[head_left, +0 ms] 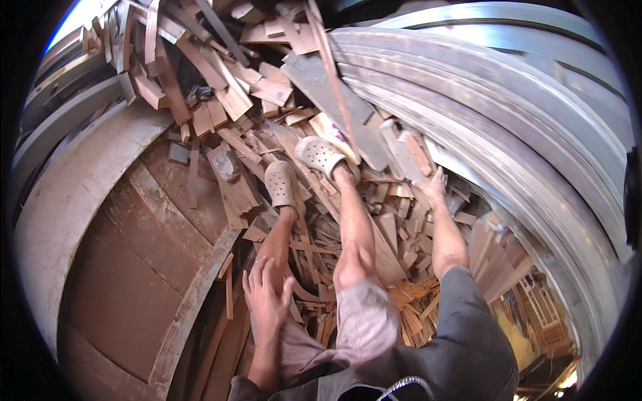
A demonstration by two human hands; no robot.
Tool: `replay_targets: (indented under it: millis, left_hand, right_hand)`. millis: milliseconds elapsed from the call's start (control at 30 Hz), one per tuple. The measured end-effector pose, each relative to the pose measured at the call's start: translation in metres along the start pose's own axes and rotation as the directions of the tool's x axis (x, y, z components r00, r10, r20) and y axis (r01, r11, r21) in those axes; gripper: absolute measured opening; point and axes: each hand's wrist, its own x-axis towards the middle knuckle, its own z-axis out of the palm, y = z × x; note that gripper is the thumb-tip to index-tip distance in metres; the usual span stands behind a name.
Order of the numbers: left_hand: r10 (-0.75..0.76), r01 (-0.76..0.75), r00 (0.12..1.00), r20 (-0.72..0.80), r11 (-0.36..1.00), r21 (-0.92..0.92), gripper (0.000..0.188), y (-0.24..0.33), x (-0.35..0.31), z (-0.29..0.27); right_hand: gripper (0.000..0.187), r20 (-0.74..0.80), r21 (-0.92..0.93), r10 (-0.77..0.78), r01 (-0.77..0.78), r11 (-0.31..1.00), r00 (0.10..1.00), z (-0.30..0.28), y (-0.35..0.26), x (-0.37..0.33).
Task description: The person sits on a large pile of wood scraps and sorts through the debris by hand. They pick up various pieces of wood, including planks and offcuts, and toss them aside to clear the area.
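Observation:
I stand on a heap of wood offcuts (374, 227), looking down at my legs and pale perforated clogs (281, 184). My left hand (266, 297) rests flat on my left knee, fingers spread, holding nothing. My right hand (431, 186) reaches down to the pile and touches a short reddish wood block (416, 152) beside the right clog (322, 155); whether the fingers grip it is unclear. A long thin wooden strip (331, 73) leans across the pile above my feet.
A pale curved wall and brown panels (120, 267) stand on the left. Grey stacked boards (508, 113) run along the right. More scrap planks (200, 80) are piled at the top. Yellowish wooden frames (535, 307) lie at the lower right.

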Motion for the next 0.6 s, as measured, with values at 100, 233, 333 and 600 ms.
replay_targets:
  millis: [100,233,333,600]
  left_hand:
    - [-0.051,0.047,0.998,-0.034,0.993,-0.108,0.049,-0.027,0.002,-0.009]
    - [-0.066,0.037,0.992,-0.105,0.965,-0.258,0.046,-0.041,0.01,-0.019]
    - [-0.057,0.009,0.988,-0.144,0.95,-0.313,0.042,-0.043,0.005,-0.012]
    - [-0.306,0.171,0.948,-0.084,0.716,-0.677,0.038,-0.058,-0.045,0.015]
  right_hand:
    - [0.102,-0.009,-0.021,0.007,-0.007,1.0,1.0,0.01,-0.026,0.007]
    - [0.082,-0.006,-0.108,-0.071,0.07,0.992,0.997,0.001,-0.035,0.002]
    - [0.086,-0.052,-0.021,-0.146,0.145,0.989,0.988,-0.008,-0.053,-0.037]
    - [0.052,0.498,0.384,-0.167,-0.044,0.922,0.851,-0.077,-0.119,-0.186]
